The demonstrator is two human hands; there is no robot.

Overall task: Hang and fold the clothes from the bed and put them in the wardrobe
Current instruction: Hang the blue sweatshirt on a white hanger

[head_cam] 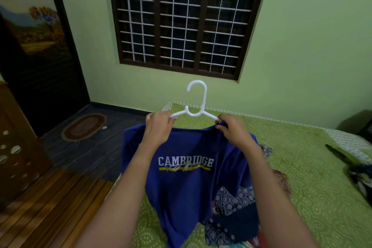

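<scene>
While left hand [159, 125] and right hand [231, 127] grip white hanger [198, 98] | blue CAMBRIDGE T-shirt [181, 187] drapes from it | above bed [302, 167]

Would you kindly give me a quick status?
Left hand grips white hanger. Right hand pinches blue shirt collar at hanger end. More clothes beneath on bed.

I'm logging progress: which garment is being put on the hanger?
The blue CAMBRIDGE T-shirt, held up by the left hand and right hand at the white hanger; the navy patterned garment lies on the bed.
</scene>
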